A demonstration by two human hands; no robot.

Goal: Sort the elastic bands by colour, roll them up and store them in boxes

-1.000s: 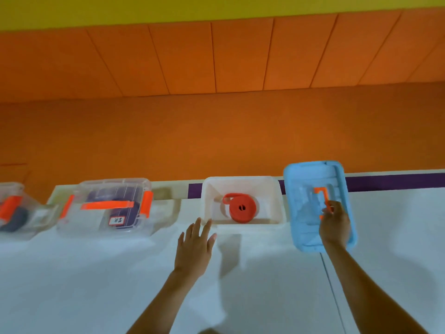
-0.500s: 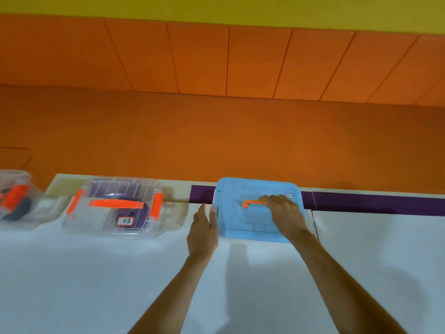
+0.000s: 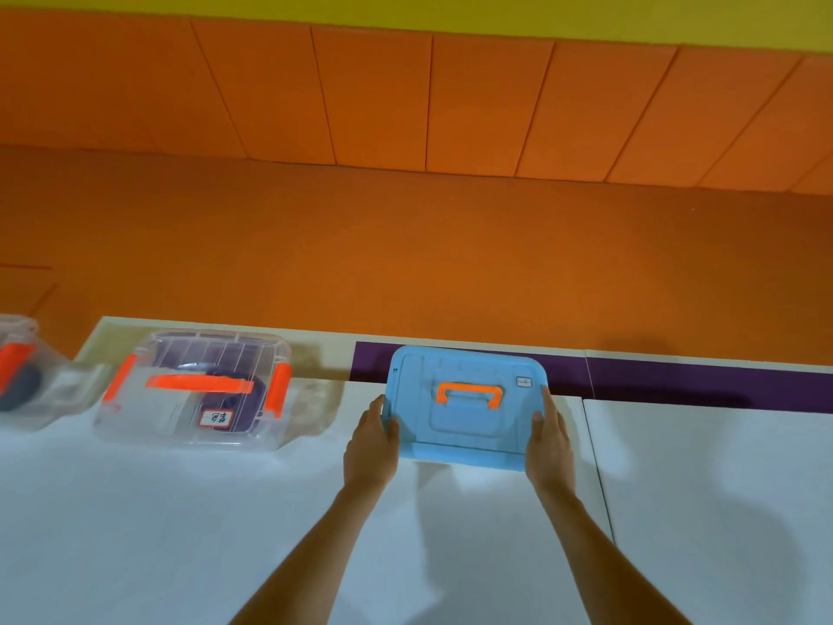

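blue lid [image 3: 469,428] at far table [image 3: 180,534] edge, left hand [image 3: 370,446] and right hand [image 3: 551,444] gripping its sides

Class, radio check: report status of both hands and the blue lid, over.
Left hand and right hand grip the blue lid by its side edges. Lid level, orange handle flat. Nothing in the way; clear box sits apart on the left.

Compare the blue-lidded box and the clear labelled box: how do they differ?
The blue-lidded box has an opaque lid hiding its contents; the clear box shows a dark band inside.
The clear box has a white label and orange side latches; the blue-lidded box shows neither.
The left hand and right hand grip the blue-lidded box; the clear box is untouched.
Both have orange top handles.
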